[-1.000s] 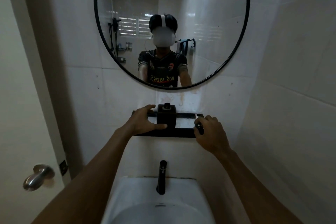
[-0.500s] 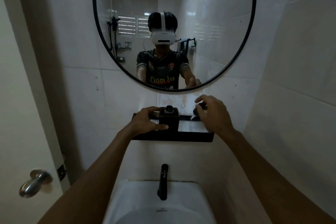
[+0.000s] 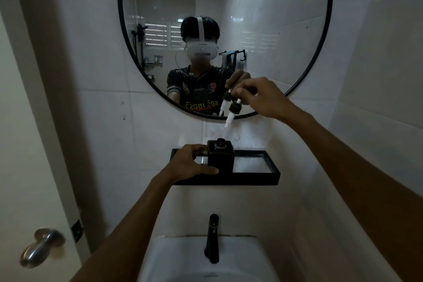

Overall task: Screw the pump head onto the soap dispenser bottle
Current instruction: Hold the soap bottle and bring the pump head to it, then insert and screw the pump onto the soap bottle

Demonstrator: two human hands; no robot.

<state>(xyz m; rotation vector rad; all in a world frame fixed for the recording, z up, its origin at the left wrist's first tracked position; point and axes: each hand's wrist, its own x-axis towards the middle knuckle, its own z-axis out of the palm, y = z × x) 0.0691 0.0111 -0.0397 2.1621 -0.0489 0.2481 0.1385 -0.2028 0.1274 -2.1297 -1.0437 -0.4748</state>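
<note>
A square black soap dispenser bottle (image 3: 221, 158) stands on a black wall shelf (image 3: 251, 178), its round neck open at the top. My left hand (image 3: 194, 163) grips the bottle's left side. My right hand (image 3: 261, 96) holds the pump head (image 3: 234, 109) up in front of the mirror, above and slightly right of the bottle. The pump head has a black collar and a white tube that slants down toward the bottle's neck, with a gap between them. The mirror doubles the pump head just to its left.
A round black-framed mirror (image 3: 329, 30) hangs above the shelf and reflects a person wearing a headset. A black tap (image 3: 212, 238) and white basin (image 3: 183, 258) sit below. A door with a metal knob (image 3: 40, 247) is at the left; a tiled wall closes in on the right.
My right hand picked the pump head up off the shelf's right end and raised it above the bottle. My left hand kept its hold on the bottle.
</note>
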